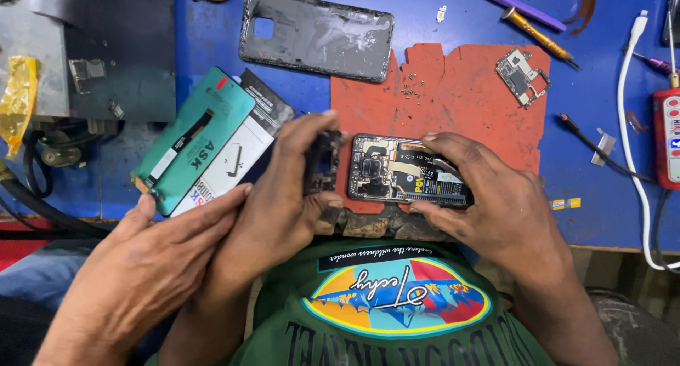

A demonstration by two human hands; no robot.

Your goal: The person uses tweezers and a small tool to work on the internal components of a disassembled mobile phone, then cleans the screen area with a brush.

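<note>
Two hands work an opened phone (407, 169) on the red mat (467, 90). The right hand (489, 196) has its grip closed around the phone's right end. The left hand (283, 196) pinches a dark part (322, 164) just left of the phone. A co-worker's hand (142, 267) rests further left, beside a teal box (195, 139).

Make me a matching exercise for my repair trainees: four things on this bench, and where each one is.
Things:
1 back cover
2 open phone
3 circuit board
4 black part

Places:
A in the right hand
B in the left hand
C on the blue mat, top middle
D upper right corner of the red mat

Pairs: 1-C, 2-A, 3-D, 4-B
</note>
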